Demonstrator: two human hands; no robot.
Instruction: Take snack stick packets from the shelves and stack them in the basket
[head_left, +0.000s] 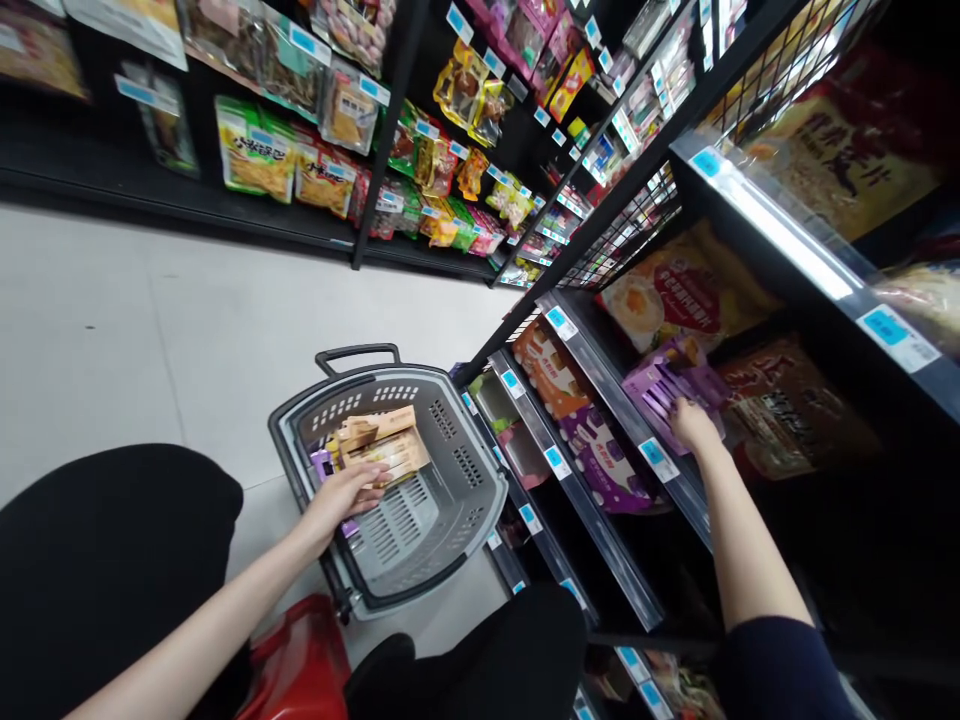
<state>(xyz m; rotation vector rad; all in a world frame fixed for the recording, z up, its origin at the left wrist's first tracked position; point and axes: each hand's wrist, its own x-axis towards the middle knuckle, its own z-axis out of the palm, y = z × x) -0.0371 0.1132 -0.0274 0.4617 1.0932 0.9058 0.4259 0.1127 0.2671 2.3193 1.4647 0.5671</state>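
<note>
1. The right hand (pixel 691 424) reaches into the black store shelf (pixel 600 375) on the right, fingers laid on the lower edge of a purple packet (pixel 664 385) that lies flat on the middle tier. Whether the fingers curl round the packet's edge cannot be told; they are hidden against it.
2. The purple packet sits between a large pack printed with a fried egg (pixel 675 295) behind it and a brown-red pack (pixel 780 410) just beside it to the right.
3. The left hand (pixel 346 497) is inside the grey shopping basket (pixel 457 520), fingers loosely together and resting on the near edge of tan cartons (pixel 379 443) stacked there. It touches them; a closed grip is not visible.
4. A small purple item (pixel 322 464) lies in the basket just left of the cartons, touching the left hand's thumb side.
5. The basket stands on the pale tiled floor (pixel 150 320), close against the shelf base, its black handle (pixel 358 354) on the far rim.
6. The tier below holds an orange pack (pixel 551 375) and a purple pouch (pixel 607 460); blue price tags (pixel 559 322) run along the shelf edges.
7. A red object (pixel 300 665) lies on the floor beside the person's dark-clothed knee (pixel 97 570).
8. Across the aisle, more shelving (pixel 315 140) carries green and yellow snack bags.
</note>
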